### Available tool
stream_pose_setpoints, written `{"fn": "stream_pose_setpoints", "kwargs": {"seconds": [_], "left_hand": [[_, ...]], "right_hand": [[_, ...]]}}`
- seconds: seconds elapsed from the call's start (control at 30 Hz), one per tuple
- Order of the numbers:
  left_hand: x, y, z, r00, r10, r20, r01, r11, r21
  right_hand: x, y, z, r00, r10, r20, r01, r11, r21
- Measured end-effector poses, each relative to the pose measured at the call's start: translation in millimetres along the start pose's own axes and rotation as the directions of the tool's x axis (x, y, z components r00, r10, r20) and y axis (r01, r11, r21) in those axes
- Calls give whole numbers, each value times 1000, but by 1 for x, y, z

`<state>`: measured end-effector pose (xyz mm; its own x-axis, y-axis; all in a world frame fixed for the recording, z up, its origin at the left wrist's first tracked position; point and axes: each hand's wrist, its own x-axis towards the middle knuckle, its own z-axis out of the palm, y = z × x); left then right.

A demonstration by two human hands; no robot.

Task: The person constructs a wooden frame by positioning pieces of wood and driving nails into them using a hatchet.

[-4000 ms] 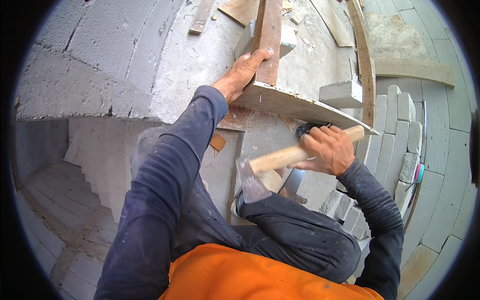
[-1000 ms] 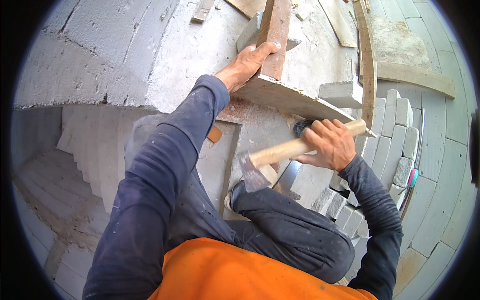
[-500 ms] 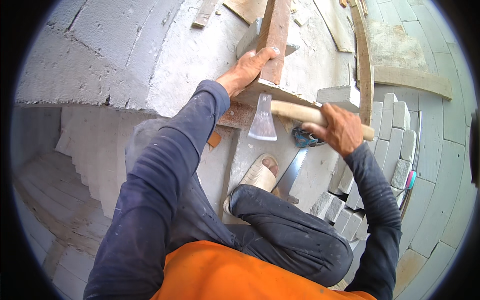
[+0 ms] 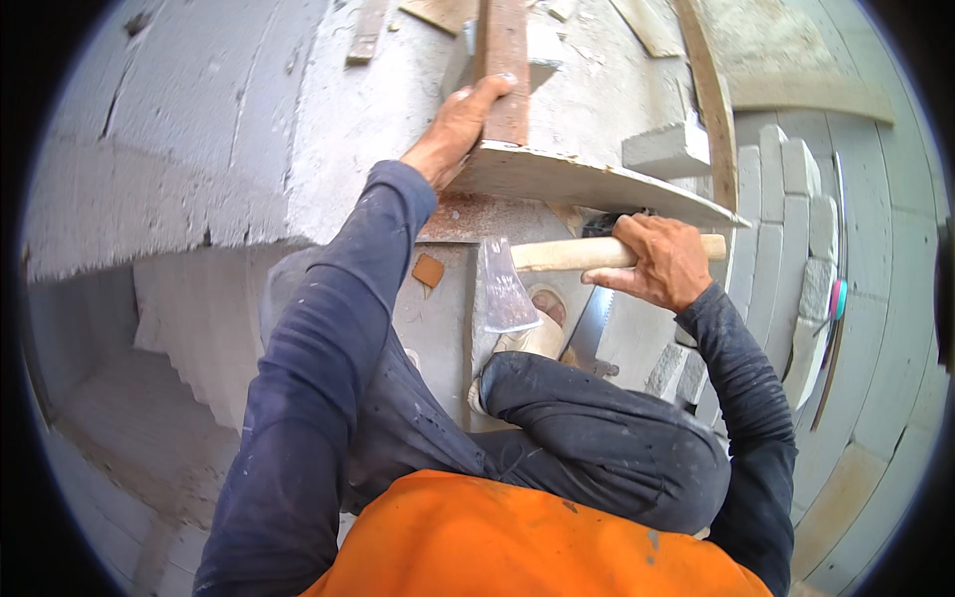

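My left hand (image 4: 450, 129) grips a reddish timber (image 4: 503, 50) near its end, the thumb over its top, where it meets a pale board (image 4: 597, 181) set on edge. A pale block (image 4: 545, 55) shows behind the timber. My right hand (image 4: 649, 259) is wrapped round the wooden handle of a hatchet (image 4: 509, 289), whose metal head hangs a little below the board, above my sandalled foot (image 4: 537, 338). A handsaw (image 4: 592, 328) lies beside that foot, with a dark object (image 4: 607, 225) partly hidden behind my right hand.
Stacked pale blocks (image 4: 771, 269) stand at the right, near a long plank (image 4: 718, 119). Another block (image 4: 665, 151) sits behind the board. A concrete ledge (image 4: 159, 179) drops into a recessed space (image 4: 129, 388) at the left. A small brown offcut (image 4: 428, 270) lies near my left sleeve.
The hatchet rose towards the board half a second ago and is now slightly lower. The view has shifted a little. My left hand keeps its grip on the timber.
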<state>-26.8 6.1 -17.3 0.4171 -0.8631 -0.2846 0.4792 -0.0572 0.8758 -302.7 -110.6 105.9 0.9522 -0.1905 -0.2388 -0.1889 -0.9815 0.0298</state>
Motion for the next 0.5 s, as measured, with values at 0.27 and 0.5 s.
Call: {"fn": "stream_pose_setpoints", "kwargs": {"seconds": [0.27, 0.5], "left_hand": [[-16, 9, -27, 818, 454, -354, -266, 844, 466], [-127, -15, 58, 962, 236, 140, -274, 828, 490]], "right_hand": [[-177, 38, 111, 516, 807, 288, -855, 508, 107], [-265, -28, 266, -150, 932, 330, -889, -273, 368]]}}
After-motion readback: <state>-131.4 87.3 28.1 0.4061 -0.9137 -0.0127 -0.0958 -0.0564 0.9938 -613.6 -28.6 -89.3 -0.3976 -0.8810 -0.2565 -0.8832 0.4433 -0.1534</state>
